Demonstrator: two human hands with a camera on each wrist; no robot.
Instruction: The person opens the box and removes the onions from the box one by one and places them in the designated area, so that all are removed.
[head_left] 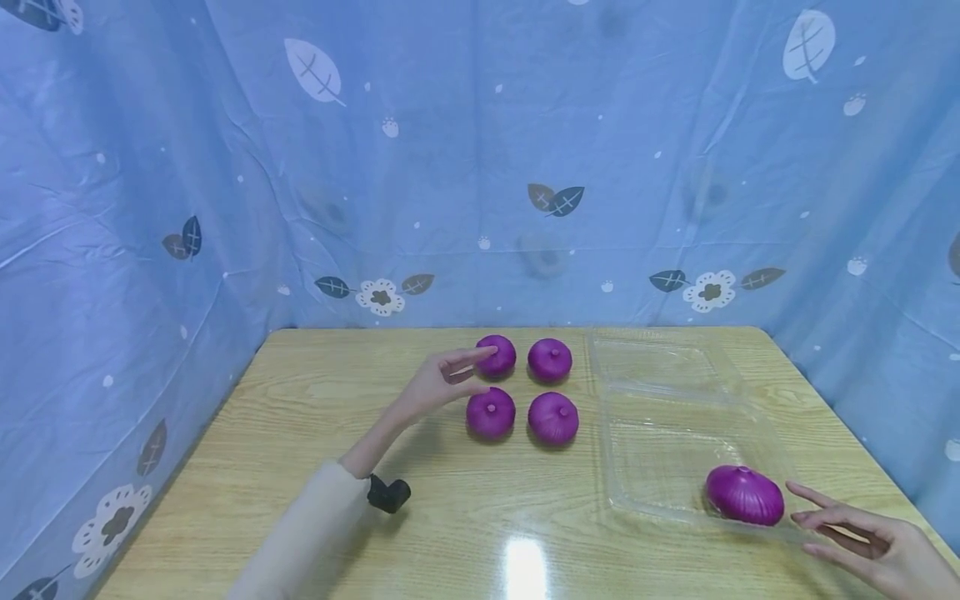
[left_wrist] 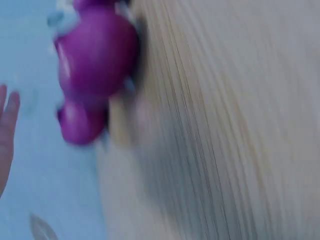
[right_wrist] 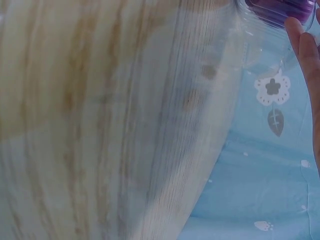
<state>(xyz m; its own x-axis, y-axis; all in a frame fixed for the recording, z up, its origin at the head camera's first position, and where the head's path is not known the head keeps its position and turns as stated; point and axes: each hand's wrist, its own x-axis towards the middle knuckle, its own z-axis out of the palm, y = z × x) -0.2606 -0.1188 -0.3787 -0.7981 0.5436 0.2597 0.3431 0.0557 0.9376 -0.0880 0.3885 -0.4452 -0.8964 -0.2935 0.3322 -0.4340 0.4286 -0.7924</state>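
Note:
Several purple onions stand on the wooden table in the head view: far-left onion [head_left: 501, 362], far-right onion [head_left: 550, 361], near-left onion [head_left: 491, 417] and near-right onion [head_left: 553, 419]. My left hand [head_left: 441, 383] reaches over the left pair, thumb and fingers spread, holding nothing. In the blurred left wrist view, its fingers [left_wrist: 6, 135] appear apart from the onions [left_wrist: 97, 55]. Another onion [head_left: 744, 496] lies in the near right corner of a clear plastic box [head_left: 660, 500]. Beside that corner is my right hand [head_left: 870, 537], fingers extended and parted; whether a fingertip touches the box is unclear.
The clear box's lid [head_left: 660, 362] lies opened flat toward the back of the table [head_left: 300, 417]. Blue patterned curtains [head_left: 480, 167] stand behind and on both sides. A black strap-like piece [head_left: 388, 493] sits at my left wrist.

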